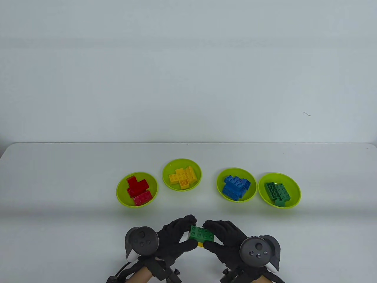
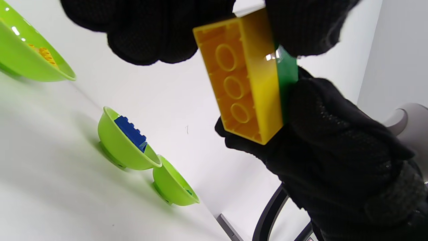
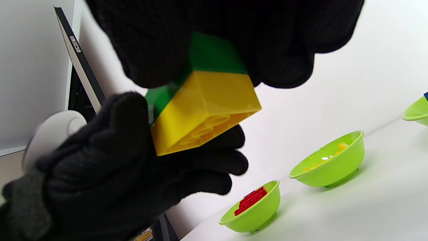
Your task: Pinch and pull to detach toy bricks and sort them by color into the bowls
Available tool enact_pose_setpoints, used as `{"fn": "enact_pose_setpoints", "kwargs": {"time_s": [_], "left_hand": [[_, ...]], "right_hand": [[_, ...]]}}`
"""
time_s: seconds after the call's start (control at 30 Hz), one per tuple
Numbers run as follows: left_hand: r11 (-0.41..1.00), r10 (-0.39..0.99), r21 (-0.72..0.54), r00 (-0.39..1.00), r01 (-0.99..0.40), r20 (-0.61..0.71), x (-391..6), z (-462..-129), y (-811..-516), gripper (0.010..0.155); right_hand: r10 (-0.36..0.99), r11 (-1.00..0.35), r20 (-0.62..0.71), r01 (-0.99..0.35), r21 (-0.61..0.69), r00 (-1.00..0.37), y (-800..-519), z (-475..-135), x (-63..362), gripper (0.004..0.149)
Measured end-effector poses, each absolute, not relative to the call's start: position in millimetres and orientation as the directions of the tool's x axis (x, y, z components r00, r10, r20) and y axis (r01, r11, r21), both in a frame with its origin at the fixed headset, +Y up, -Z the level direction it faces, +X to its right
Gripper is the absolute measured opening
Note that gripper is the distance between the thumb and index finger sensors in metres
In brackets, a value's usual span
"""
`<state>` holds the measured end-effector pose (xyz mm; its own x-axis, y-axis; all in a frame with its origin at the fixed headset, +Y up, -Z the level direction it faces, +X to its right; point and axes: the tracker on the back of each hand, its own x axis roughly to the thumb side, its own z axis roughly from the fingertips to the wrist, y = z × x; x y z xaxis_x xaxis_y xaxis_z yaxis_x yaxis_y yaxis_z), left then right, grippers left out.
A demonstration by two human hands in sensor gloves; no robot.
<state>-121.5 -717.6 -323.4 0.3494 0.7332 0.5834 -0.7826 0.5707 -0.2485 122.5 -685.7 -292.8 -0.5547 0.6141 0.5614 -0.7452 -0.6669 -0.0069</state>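
Left hand [image 1: 176, 235]: fingers curled round the left end of the joined bricks, gripping them above the tabletop [image 1: 59, 177].
Right hand [image 1: 225, 240]: fingers curled round the right end of the same pair, thumb near the front edge.
Green brick [image 1: 201, 233]: on top, studs up, held between both hands at the near middle of the tabletop.
Yellow brick [image 2: 245, 83]: pressed onto the underside of the green brick, hollow side facing down.
Red bowl [image 1: 137, 190]: far left of the row, red bricks inside.
Yellow bowl [image 1: 182, 174]: next, holding yellow bricks.
Blue bowl [image 1: 236, 185]: holding blue bricks, just beside the last bowl.
Green bowl [image 1: 279, 190]: far right, green bricks inside.
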Motion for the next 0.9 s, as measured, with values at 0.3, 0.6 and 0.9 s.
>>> {"fn": "enact_pose_setpoints", "kwargs": {"time_s": [0.3,0.6,0.9], "left_hand": [[0.554,0.742,-0.261,0.327,-0.791,0.585,-117,-321,-718,0.066],[0.637,0.67,-0.201,0.407,-0.744,0.621,-115,-317,-709,0.066],[0.657,0.617,-0.145,0.417,-0.74,0.667,-114,-313,-708,0.066]], "right_hand": [[0.613,-0.685,0.572,-0.727,0.041,-0.545,-683,-294,124,0.06],[0.527,-0.741,0.595,-0.671,-0.027,-0.607,-681,-290,119,0.058],[0.589,-0.703,0.576,-0.711,0.021,-0.566,-677,-293,122,0.057]]}}
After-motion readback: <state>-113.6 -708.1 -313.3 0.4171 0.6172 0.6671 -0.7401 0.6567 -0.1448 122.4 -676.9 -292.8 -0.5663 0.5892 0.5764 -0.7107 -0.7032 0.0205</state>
